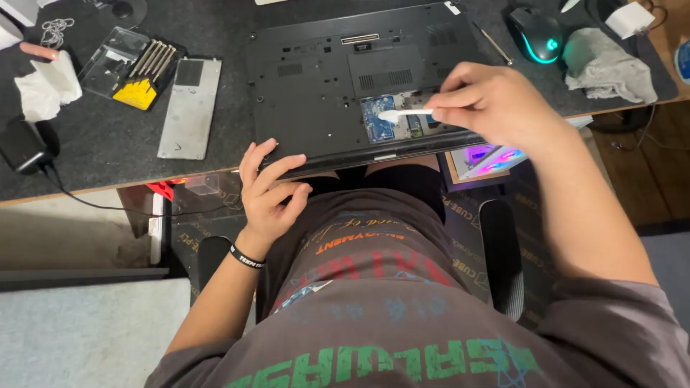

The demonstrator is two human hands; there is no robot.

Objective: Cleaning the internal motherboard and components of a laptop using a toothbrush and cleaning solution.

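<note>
The left hand (269, 190) rests at the near edge of the laptop (316, 79), fingers spread and bent, thumb tucked under the rim, forearm angled in from below — the right hand (489, 104) hovers over the laptop's open bay, fingertips pinched on a white stick (404, 113), arm bent.

This looks like a home desk set up for small electronics repair. A dark felt mat covers the worktop (108, 154), where an upturned laptop (345, 79) lies with its circuit board exposed, and a case of small screwdrivers (136, 66) sits at far left. A glowing mouse (537, 34), a crumpled cloth (607, 66) and a lit computer case (485, 159) under the worktop suggest a private room.
</note>
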